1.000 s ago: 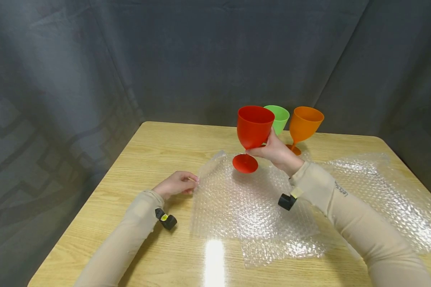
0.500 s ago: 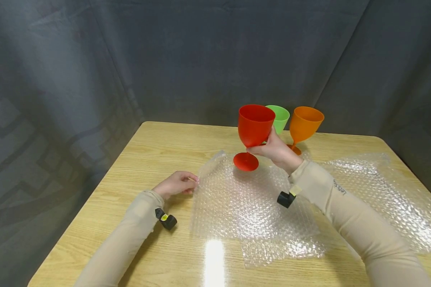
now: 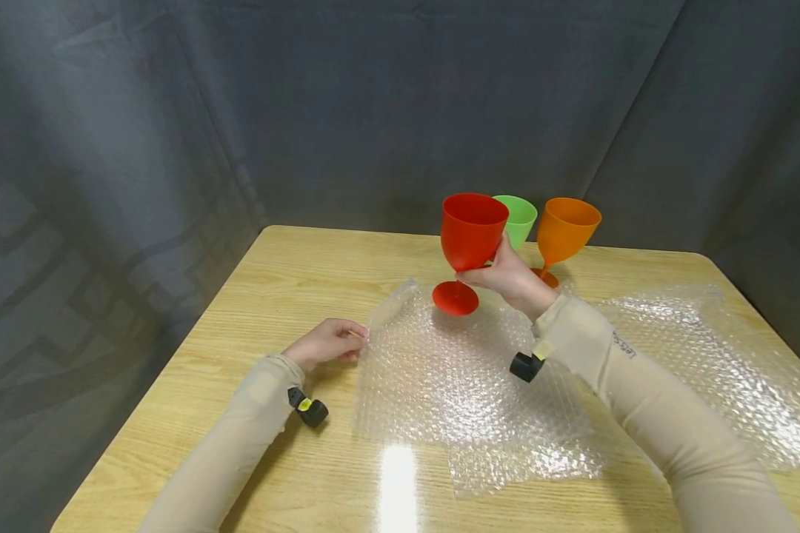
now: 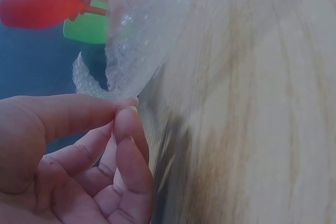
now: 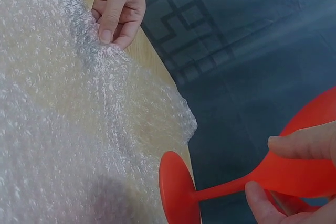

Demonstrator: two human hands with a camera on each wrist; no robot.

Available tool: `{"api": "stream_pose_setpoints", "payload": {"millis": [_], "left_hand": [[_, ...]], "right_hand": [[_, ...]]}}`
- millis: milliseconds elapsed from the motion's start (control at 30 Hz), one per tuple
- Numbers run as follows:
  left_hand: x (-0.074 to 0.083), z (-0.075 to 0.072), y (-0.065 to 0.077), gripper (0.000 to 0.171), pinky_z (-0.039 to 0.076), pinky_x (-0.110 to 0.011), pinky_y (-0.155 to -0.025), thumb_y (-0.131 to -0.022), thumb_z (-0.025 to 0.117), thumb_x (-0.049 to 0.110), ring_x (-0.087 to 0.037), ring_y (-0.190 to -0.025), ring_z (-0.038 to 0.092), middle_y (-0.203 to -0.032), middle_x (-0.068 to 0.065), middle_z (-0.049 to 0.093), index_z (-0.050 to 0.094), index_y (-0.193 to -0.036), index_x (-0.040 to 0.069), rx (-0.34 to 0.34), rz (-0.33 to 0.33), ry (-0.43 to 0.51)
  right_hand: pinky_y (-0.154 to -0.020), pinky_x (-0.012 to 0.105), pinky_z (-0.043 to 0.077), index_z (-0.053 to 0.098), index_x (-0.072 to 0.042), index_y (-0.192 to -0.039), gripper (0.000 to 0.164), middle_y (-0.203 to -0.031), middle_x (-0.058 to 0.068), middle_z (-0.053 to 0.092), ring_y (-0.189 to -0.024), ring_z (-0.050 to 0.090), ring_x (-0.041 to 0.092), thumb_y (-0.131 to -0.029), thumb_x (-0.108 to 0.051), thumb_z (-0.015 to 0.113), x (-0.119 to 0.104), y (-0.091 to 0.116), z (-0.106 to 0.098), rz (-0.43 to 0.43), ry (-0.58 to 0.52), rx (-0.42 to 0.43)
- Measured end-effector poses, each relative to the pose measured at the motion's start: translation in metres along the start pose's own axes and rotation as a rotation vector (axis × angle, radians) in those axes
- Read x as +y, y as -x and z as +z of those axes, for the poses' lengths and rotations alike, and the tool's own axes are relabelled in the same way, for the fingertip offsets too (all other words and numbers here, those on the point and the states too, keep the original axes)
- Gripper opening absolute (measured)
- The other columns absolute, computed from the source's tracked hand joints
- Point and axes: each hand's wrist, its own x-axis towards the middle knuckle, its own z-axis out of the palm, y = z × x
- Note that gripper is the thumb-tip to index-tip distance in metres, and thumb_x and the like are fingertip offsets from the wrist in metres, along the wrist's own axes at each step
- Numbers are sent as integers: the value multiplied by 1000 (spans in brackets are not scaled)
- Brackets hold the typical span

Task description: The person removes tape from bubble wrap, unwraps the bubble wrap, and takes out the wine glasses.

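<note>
A red plastic goblet (image 3: 473, 237) is held upright by my right hand (image 3: 510, 280), its foot above the bubble wrap (image 3: 467, 377). In the right wrist view, the fingers (image 5: 307, 142) grip the lower bowl near the stem. My left hand (image 3: 330, 340) pinches the left edge of the bubble wrap sheet between thumb and forefinger, plain in the left wrist view, where the sheet (image 4: 144, 24) rises from the fingertips. Behind the red goblet stands a green goblet (image 3: 520, 218), partly hidden. To its right is an orange goblet (image 3: 567, 229).
Another bubble wrap sheet (image 3: 720, 363) lies on the right of the wooden table (image 3: 287, 281). A further piece (image 3: 527, 470) shows beneath the front edge of the middle sheet. Dark grey curtain (image 3: 400, 111) hangs behind and on both sides.
The red goblet has risen slightly with my right hand, and the right forearm has shifted a little. My left hand keeps its place on the bubble wrap.
</note>
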Motion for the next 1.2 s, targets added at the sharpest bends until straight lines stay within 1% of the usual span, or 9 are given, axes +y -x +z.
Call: {"api": "stream_pose_setpoints", "payload": {"millis": [100,433,633,800,1033,1200], "left_hand": [[0,0,0,27,51,-18,-67,-92,54,11,-7,-68,56,-79,1,58,57,-115,-3,2,-3,-1],[0,-1,1,28,52,-18,-68,-92,54,11,-7,-68,56,-80,0,58,57,-116,-4,-3,1,4],[0,-1,1,27,52,-18,-68,-92,54,10,-7,-68,57,-80,1,59,57,-115,-4,-5,5,7],[0,-1,0,27,51,-18,-67,-92,54,10,-7,-67,57,-80,0,59,58,-115,-3,-2,9,5],[-2,-1,-1,27,50,-18,-65,-92,55,13,-7,-67,56,-77,2,58,58,-114,-2,-11,15,-15],[-2,-1,-1,27,50,-18,-66,-92,55,12,-7,-67,56,-77,2,58,58,-114,-3,-12,20,-12]], "right_hand": [[-78,21,50,12,-19,-136,79,-131,6,35,-115,38,24,-81,5,63,0,-1,0,5,3,1],[-76,20,51,12,-18,-136,79,-132,6,35,-115,38,24,-80,7,63,1,-6,1,10,-2,27],[-75,20,50,10,-16,-138,82,-134,9,34,-115,38,25,-79,7,64,0,-8,2,7,8,29],[-72,21,52,8,-15,-139,85,-137,11,31,-115,38,26,-79,8,64,-2,-10,2,11,-2,27],[-73,21,51,7,-15,-140,86,-140,12,28,-119,35,27,-79,7,64,-4,-11,4,8,14,23],[-72,19,51,7,-15,-140,87,-142,13,28,-121,34,27,-79,7,64,-5,-12,6,3,21,21]]}}
